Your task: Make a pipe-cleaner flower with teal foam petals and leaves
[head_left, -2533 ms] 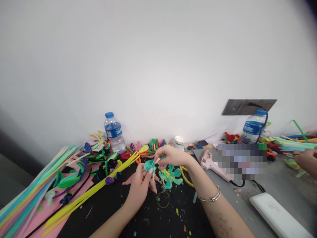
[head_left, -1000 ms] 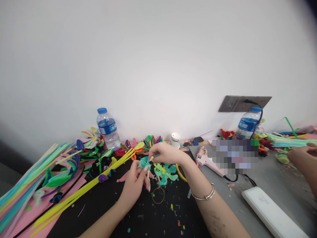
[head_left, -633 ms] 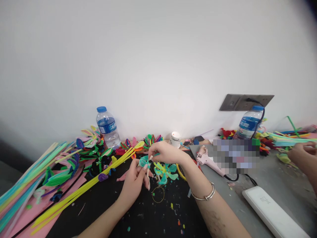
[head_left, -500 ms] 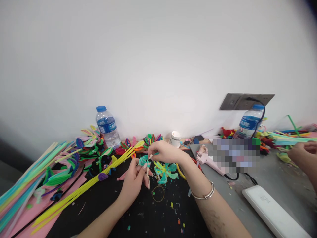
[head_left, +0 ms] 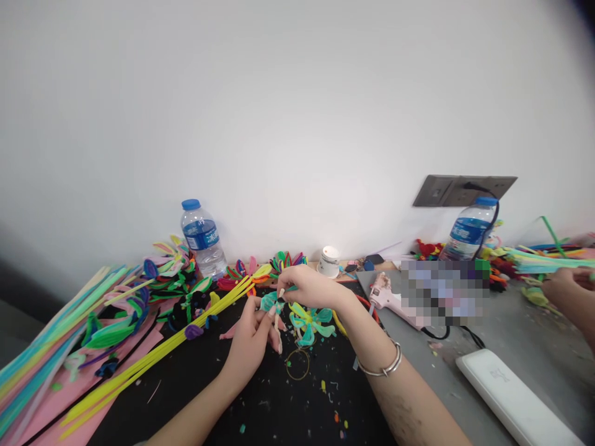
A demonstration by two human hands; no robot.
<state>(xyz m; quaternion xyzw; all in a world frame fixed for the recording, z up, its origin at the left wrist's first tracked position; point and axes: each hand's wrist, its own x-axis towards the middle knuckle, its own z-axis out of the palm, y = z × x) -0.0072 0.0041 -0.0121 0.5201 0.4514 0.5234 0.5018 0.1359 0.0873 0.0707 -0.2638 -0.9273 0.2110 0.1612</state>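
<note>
Between the fingers of my left hand (head_left: 253, 334) is a small teal pipe-cleaner flower (head_left: 269, 303), held above the black mat. The fingers of my right hand (head_left: 300, 288) are pinched together at the top of the same flower, and a pale stem-like piece hangs below it. Just to the right lies a teal and yellow pipe-cleaner flower (head_left: 311, 323). Below that, a thin wire ring (head_left: 297, 364) rests on the mat. Parts of the held flower are hidden by my fingers.
Long yellow pipe cleaners (head_left: 153, 353) and a multicoloured bundle (head_left: 51, 347) lie left. Water bottles (head_left: 201, 238), a paper cup (head_left: 329, 262), a pink glue gun (head_left: 393, 300) and a white case (head_left: 511, 396) stand or lie about. Another person's hand (head_left: 569, 291) is far right.
Almost nothing differs. Both hands keep their hold on the teal flower in the same place; the whole view has shifted very slightly.
</note>
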